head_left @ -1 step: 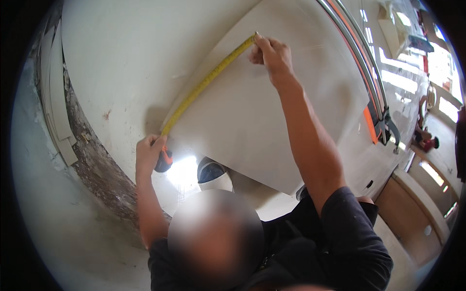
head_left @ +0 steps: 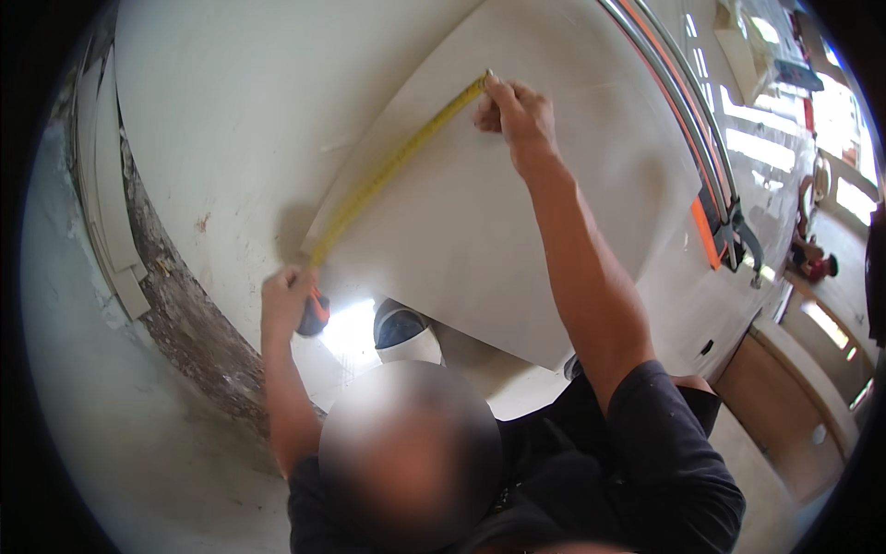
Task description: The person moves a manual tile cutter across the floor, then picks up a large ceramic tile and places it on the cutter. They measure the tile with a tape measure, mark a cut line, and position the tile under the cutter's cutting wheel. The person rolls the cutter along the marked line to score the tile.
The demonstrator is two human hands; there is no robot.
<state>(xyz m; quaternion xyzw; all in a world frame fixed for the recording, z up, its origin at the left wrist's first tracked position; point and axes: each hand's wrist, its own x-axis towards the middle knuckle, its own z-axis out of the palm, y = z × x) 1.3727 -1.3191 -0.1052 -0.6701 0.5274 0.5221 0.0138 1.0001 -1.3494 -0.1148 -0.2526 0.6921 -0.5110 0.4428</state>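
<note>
A yellow tape measure blade (head_left: pixel 397 166) runs slantwise over a large pale flat panel (head_left: pixel 461 222), close to the panel's left edge. My left hand (head_left: pixel 284 300) is closed on the tape measure's black-and-orange case (head_left: pixel 315 314), just off the panel's near left corner. Reaching farther out and to the right, my right hand (head_left: pixel 521 120) pinches the far end of the blade, where the end hook shows past the fingertips. Between my hands the blade is stretched out and slightly blurred.
Long metal bars with an orange strip (head_left: pixel 706 235) and a dark clamp-like end (head_left: pixel 740 235) lie right of the panel. Pale strips (head_left: pixel 115 203) stand at the far left. A dark-and-white rounded thing (head_left: pixel 406 337) sits below the panel. Another person (head_left: pixel 817 263) is far right.
My left hand has shifted slightly down and right with the case. The blade has moved a little inward from the panel's left edge; both hands keep their hold.
</note>
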